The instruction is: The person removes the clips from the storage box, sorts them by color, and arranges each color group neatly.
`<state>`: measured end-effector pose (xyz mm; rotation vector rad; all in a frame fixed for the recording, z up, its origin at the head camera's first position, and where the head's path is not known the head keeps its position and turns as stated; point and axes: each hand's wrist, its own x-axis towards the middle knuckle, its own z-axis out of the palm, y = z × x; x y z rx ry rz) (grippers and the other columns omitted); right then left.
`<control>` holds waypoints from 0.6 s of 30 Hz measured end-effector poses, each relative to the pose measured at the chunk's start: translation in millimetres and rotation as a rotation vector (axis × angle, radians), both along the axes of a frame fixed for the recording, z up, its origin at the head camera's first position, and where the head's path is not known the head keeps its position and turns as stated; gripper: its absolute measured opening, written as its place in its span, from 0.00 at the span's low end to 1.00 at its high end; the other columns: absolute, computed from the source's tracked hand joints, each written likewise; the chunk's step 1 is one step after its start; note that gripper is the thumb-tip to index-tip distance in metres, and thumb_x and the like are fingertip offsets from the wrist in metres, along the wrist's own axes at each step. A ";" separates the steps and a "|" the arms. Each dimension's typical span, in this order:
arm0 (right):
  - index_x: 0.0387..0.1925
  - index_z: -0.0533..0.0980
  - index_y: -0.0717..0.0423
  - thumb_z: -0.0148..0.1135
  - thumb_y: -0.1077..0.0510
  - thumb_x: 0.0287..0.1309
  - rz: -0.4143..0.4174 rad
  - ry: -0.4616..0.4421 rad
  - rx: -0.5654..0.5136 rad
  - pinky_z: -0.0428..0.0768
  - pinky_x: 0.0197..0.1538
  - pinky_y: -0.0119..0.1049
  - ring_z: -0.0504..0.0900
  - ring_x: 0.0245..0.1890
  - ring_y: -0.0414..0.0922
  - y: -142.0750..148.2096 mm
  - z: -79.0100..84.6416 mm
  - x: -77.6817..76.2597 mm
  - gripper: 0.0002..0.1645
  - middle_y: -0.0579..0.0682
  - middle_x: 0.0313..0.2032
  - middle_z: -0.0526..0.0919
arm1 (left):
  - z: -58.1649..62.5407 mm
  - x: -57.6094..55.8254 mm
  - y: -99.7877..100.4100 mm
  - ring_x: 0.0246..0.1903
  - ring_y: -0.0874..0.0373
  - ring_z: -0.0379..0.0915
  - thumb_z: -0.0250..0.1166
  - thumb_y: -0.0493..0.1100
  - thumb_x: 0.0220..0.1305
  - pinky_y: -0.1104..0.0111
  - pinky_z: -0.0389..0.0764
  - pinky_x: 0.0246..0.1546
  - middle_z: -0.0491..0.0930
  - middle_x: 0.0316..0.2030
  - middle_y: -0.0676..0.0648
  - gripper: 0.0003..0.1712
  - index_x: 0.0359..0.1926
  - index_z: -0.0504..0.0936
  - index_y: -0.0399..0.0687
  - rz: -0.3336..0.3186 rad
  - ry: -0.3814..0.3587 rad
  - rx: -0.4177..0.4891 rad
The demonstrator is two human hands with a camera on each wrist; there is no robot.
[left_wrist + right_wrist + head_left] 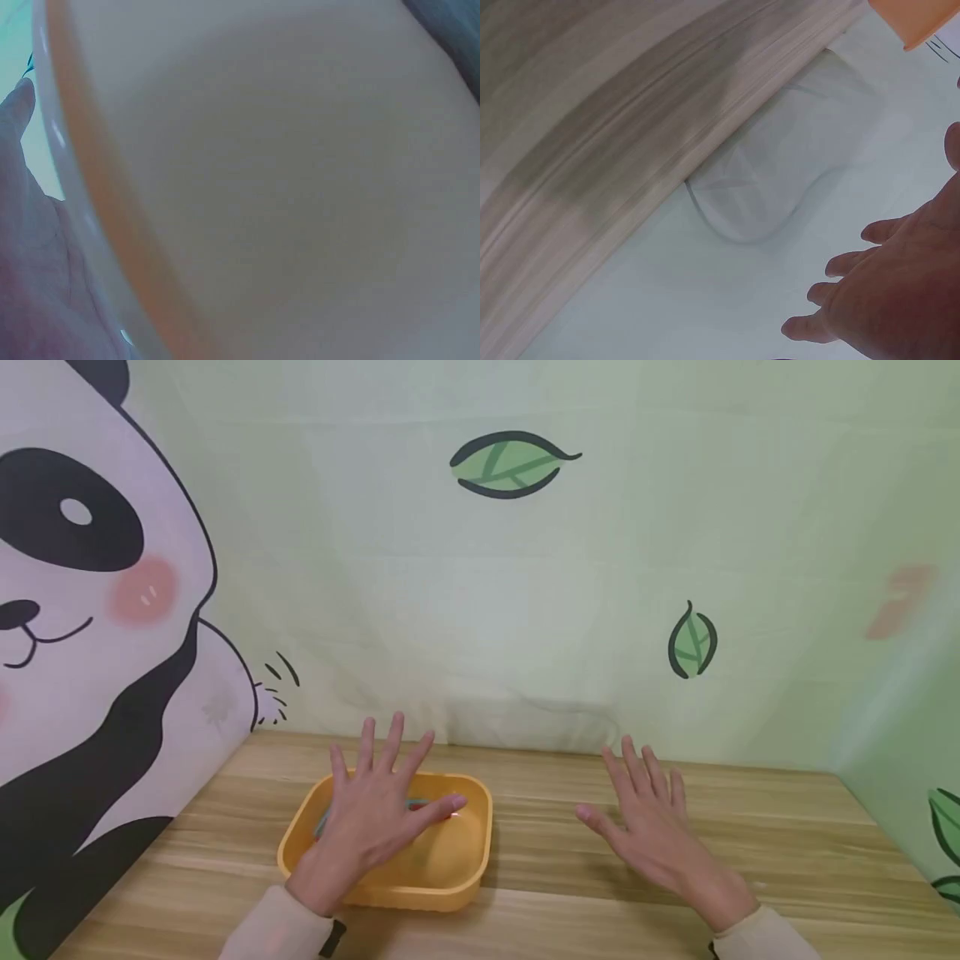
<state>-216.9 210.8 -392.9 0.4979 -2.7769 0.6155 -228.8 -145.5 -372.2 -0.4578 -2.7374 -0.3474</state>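
While the left hand (367, 818) hangs spread and empty, I see a yellow basin (420, 898) beneath it and tabletop (555, 868) below the splayed, empty right hand (660, 835).

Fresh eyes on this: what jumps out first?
Probably the huge printed panda filling the head view's left side. Next, the yellow basket on the wooden table, with the left hand, fingers spread, over it. The empty right hand, also spread, is off to the basket's right.
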 end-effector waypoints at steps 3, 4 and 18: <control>0.85 0.48 0.60 0.53 0.32 0.76 0.005 0.004 0.007 0.34 0.73 0.76 0.35 0.81 0.69 0.1 -1.1 1.2 0.54 0.64 0.83 0.38 | 0.8 1.5 -0.2 0.81 0.33 0.26 0.53 0.84 0.65 0.23 0.33 0.68 0.40 0.84 0.41 0.56 0.84 0.60 0.59 0.002 -0.005 -0.008; 0.85 0.48 0.60 0.52 0.32 0.76 0.008 0.007 0.010 0.34 0.73 0.75 0.35 0.81 0.69 -0.3 -0.9 1.2 0.54 0.64 0.83 0.38 | 0.9 1.8 -0.7 0.81 0.33 0.26 0.53 0.84 0.65 0.23 0.33 0.68 0.40 0.84 0.41 0.56 0.84 0.60 0.59 0.003 -0.006 -0.006; 0.85 0.46 0.60 0.54 0.31 0.75 0.049 0.013 0.000 0.35 0.74 0.74 0.34 0.81 0.67 -8.2 4.5 0.6 0.56 0.63 0.84 0.38 | 0.5 2.3 -6.2 0.81 0.34 0.28 0.53 0.85 0.64 0.23 0.31 0.69 0.41 0.84 0.42 0.57 0.84 0.61 0.61 0.008 0.014 0.005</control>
